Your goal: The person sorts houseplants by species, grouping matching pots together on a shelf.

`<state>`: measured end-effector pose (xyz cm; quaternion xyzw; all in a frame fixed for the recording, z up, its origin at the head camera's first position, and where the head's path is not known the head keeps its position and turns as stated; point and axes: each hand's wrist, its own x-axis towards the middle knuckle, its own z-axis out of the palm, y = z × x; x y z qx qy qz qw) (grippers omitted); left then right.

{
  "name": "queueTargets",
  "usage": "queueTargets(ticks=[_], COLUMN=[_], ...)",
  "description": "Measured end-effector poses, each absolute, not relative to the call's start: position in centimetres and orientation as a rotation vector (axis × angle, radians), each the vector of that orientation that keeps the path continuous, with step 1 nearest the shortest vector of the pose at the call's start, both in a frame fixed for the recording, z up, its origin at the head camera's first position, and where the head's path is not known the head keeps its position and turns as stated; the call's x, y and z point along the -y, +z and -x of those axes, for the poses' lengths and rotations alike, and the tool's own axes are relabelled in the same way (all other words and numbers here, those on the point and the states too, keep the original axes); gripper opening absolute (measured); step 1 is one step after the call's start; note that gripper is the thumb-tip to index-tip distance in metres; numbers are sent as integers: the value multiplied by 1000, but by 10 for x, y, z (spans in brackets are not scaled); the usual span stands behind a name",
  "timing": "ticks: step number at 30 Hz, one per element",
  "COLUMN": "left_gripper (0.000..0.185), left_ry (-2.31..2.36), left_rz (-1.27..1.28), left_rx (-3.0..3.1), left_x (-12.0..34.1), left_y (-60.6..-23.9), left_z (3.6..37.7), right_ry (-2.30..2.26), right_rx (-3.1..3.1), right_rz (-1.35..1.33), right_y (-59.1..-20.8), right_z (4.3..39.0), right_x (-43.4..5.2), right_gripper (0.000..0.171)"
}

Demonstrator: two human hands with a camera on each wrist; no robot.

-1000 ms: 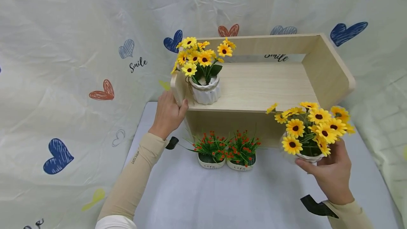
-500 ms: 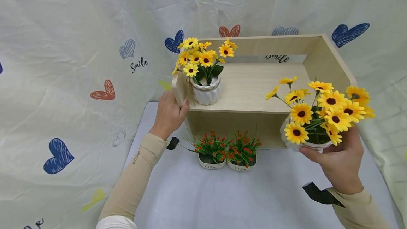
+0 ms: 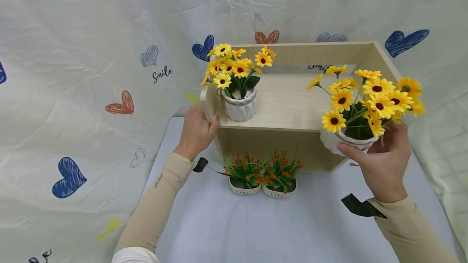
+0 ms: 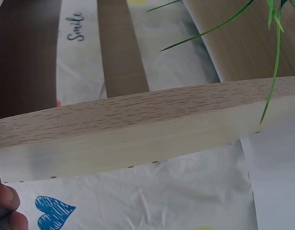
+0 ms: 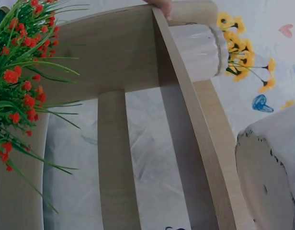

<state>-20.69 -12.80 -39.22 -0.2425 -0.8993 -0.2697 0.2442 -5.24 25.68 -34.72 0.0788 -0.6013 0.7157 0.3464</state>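
My left hand (image 3: pixel 196 131) grips the left side panel of a light wooden two-tier shelf (image 3: pixel 285 100) at its front edge; its fingertips show at the lower left corner of the left wrist view. With my right hand (image 3: pixel 385 163) I hold a white pot of yellow sunflowers (image 3: pixel 330 141), thumb along its front. The pot hangs tilted at the front right of the upper board, and its underside (image 5: pixel 262 187) shows in the right wrist view. A matching sunflower pot (image 3: pixel 239 108), tied with twine, stands upright at the left end of the upper board.
Two small white pots with red-flowered greenery (image 3: pixel 244 190) stand side by side on the white-covered table (image 3: pixel 256 230), before the lower compartment. Behind the shelf hangs a pale cloth (image 3: pixel 91 31) printed with hearts. The shelf's right side panel (image 3: pixel 389 66) rises beside the held flowers.
The right hand has raised the sunflower pot from in front of the lower compartment to the upper board's front edge. My left hand keeps its grip on the side panel.
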Motion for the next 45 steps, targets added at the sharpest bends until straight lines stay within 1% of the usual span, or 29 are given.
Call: queueTargets(ticks=[3,10,15,23,28,35,45], left_gripper=[41,39,39,38,37,38,37], left_ry=[-724,-719,-719,-742,-764,-773,-789], left_rz=[656,660,661,665,664,662,663], left_rx=[2469,2463,2462,2468,2460,2458,2442], left_x=[128,128,128,126,127,128,127], left_y=[-393,-393,-393,-395,-394,-396,-394], left_z=[206,206,206,206,209,209,207], right_ry=[1835,1660,1447,1397,1336,1215,1247], right_rx=[1590,1804,2020,2130,2208,2421,2560], right_rz=[-125,59,228,408,449,414,421], right_y=[-347,-344,-342,-339,-334,-320,-315], right_z=[60,74,82,94,102,113,132], right_x=[-253,-246,-242,-241,-242,-252,-265], right_gripper=[93,99,95,89,94,106,106])
